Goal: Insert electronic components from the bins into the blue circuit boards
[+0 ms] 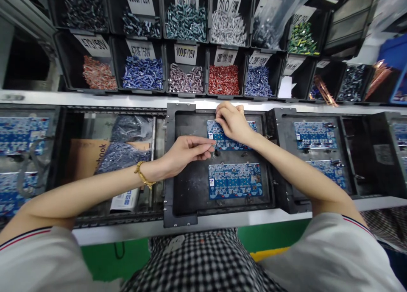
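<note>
A black carrier tray (190, 186) lies in front of me with two blue circuit boards, the upper board (219, 139) and the lower board (235, 181). My right hand (232, 120) rests on the upper board with fingers curled and pressed down at its top edge; what they pinch is hidden. My left hand (186, 153), with a gold bracelet at the wrist, hovers at the upper board's left edge, its fingers pinched together on something small I cannot make out.
Two rows of black bins (186, 69) with coloured capacitors and resistors stand behind the conveyor. Another carrier with boards (314, 135) sits to the right, more boards (22, 135) to the left. Bags of parts (122, 154) and a cardboard box lie left of the tray.
</note>
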Demonstrator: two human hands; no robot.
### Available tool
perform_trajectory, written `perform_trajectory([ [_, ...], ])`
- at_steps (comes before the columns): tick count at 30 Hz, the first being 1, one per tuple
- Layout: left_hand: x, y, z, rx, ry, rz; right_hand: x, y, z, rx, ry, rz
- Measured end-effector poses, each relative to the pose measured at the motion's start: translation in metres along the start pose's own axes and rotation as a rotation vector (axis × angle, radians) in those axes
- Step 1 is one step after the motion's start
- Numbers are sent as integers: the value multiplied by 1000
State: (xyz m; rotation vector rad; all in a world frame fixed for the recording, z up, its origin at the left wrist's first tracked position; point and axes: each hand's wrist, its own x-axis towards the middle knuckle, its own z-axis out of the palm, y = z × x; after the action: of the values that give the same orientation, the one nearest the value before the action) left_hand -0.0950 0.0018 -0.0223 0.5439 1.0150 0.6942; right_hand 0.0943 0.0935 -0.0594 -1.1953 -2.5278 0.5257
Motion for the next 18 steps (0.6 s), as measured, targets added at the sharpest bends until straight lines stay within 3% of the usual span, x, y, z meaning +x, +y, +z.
perform_trajectory([
  [7, -4, 3, 5, 22, 43, 50, -9, -8, -9, 0, -24, -12],
  [10, -5, 6, 6, 71, 70, 127, -19, -30, -22, 308, -2, 79],
  [13, -8, 5, 12, 124, 90, 188, -29, -54, -33, 634, -76, 128],
  [18, -19, 4, 19, 245, 75, 296, -34, -67, -40, 703, 71, 207],
])
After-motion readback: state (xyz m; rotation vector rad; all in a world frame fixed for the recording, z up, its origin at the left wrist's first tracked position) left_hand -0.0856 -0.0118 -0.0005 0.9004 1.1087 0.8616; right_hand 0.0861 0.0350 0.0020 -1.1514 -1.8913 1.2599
